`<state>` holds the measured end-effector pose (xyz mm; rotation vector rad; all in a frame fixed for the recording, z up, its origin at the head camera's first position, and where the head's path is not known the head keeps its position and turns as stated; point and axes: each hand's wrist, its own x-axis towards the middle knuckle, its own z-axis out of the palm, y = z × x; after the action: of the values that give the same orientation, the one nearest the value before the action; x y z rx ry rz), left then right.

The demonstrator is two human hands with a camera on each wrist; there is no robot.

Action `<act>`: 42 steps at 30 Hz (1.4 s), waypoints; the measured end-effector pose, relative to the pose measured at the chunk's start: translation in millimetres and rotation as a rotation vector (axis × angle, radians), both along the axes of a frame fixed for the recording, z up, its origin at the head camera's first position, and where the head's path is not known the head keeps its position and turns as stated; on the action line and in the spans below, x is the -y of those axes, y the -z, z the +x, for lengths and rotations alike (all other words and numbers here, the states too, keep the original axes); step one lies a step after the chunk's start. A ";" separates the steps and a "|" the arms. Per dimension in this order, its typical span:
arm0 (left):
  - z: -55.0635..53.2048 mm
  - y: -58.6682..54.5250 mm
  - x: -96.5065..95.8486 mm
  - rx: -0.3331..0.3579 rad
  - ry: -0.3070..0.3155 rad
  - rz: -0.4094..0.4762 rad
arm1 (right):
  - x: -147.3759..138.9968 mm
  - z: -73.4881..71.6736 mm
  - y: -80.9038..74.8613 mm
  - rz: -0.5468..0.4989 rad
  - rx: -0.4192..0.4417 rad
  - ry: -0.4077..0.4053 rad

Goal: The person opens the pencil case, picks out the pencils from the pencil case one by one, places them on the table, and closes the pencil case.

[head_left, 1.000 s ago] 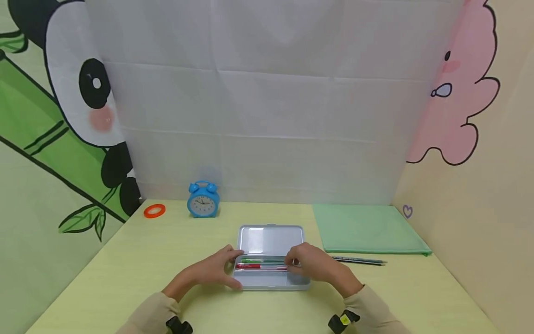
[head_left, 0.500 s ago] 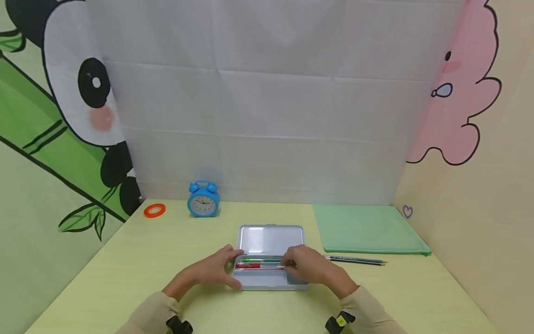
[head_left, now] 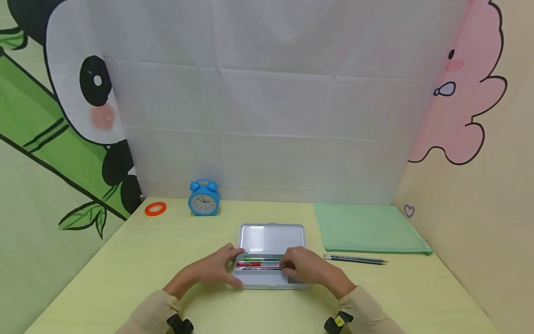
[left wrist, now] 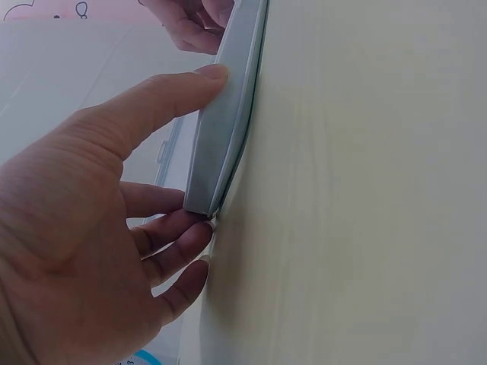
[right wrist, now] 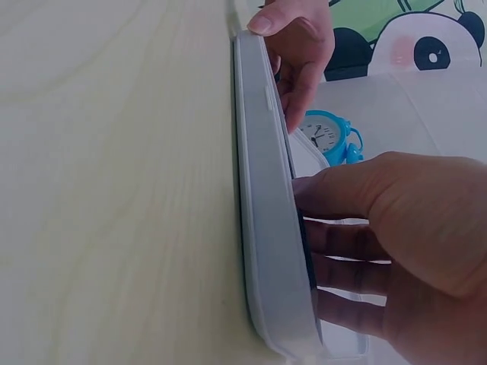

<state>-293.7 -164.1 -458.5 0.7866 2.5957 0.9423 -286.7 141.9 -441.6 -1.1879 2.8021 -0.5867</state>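
An open metal pencil case (head_left: 264, 280) lies on the table in the head view, its lid (head_left: 271, 238) tipped back. Inside, a green pen (head_left: 260, 259) and a red pen (head_left: 250, 264) lie lengthwise. My left hand (head_left: 214, 268) holds the case's left end, with the thumb (left wrist: 194, 87) on the front wall and fingers round the far corner. My right hand (head_left: 308, 266) reaches into the right half, its curled fingers pinching the pens' right ends, which they hide. In the right wrist view, the right thumb (right wrist: 327, 192) dips behind the case's front wall (right wrist: 274, 205).
Two dark pencils (head_left: 354, 259) lie right of the case, before a green zippered pouch (head_left: 371, 229). At the back left stand a blue alarm clock (head_left: 204, 199) and an orange ring (head_left: 155, 208). A white sheet (head_left: 267, 102) hangs behind the table.
My right hand has slid a little to the left along the pens, uncovering more of the pencils beside it. The left hand stays on the case's end.
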 end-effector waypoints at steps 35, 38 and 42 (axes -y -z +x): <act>-1.7 1.1 -0.1 0.005 -0.006 -0.022 | -53.3 -4.8 -36.8 -0.047 -0.001 0.023; -1.4 0.2 -0.1 0.006 -0.005 -0.018 | -67.0 -4.8 -39.5 -0.074 0.017 0.035; -0.5 0.2 0.4 0.015 -0.007 -0.017 | -81.6 -4.7 -38.1 -0.098 0.044 0.011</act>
<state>-294.2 -164.5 -458.7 0.7642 2.5917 0.9233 -291.4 223.5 -403.6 -1.1605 2.7744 -0.7497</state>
